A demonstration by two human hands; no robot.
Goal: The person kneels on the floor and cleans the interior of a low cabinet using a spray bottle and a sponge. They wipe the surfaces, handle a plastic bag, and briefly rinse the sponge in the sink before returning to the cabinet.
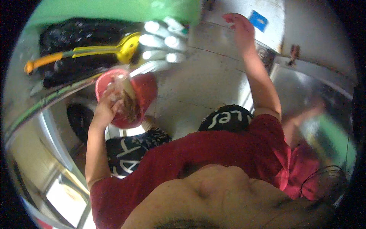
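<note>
On the left, my left hand [107,110] grips a clear plastic bag [130,100] with brownish contents, though blur hides what they are. The bag is over a pinkish-red bucket [147,88], whose mouth faces up toward me. Higher up on the right, my right hand [239,24] is raised with its fingers loosely bent and apart, and no object shows in it. Close beside that hand, a blue patch [258,21] shows against a white panel [270,8].
A black plastic sheet or bag [80,34] lies beneath a yellow tool with an orange handle [97,51]. Several pale bottle-like items [160,43] stand beside it. Green material [114,11] spans the top. Another person in red [304,166] is blurred at right. Tiled floor [197,77] lies ahead.
</note>
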